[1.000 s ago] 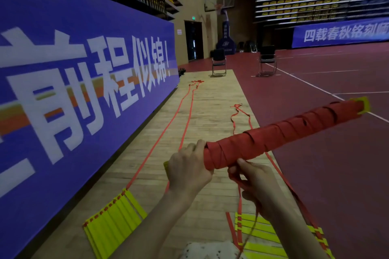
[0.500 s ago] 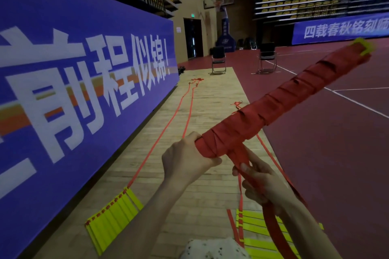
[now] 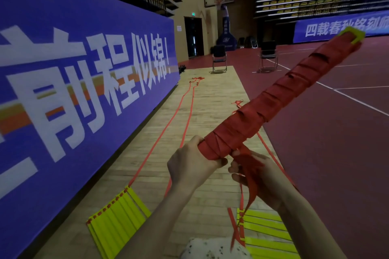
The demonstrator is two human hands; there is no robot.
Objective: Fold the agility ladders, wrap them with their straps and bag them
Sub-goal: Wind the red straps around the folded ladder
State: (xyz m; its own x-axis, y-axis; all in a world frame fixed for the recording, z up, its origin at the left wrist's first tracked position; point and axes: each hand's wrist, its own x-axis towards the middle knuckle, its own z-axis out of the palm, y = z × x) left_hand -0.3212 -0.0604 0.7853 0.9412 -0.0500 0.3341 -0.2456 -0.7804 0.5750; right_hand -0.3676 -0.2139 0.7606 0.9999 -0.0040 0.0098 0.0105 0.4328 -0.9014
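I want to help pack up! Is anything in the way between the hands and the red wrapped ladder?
Nothing is in the way. The left hand already grips the near end of the wrapped ladder bundle, and the right hand holds the loose red strap right below it. No bag is in view.

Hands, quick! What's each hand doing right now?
Left hand: closed around the near end of the wrapped ladder bundle.
Right hand: closed on the loose red strap.
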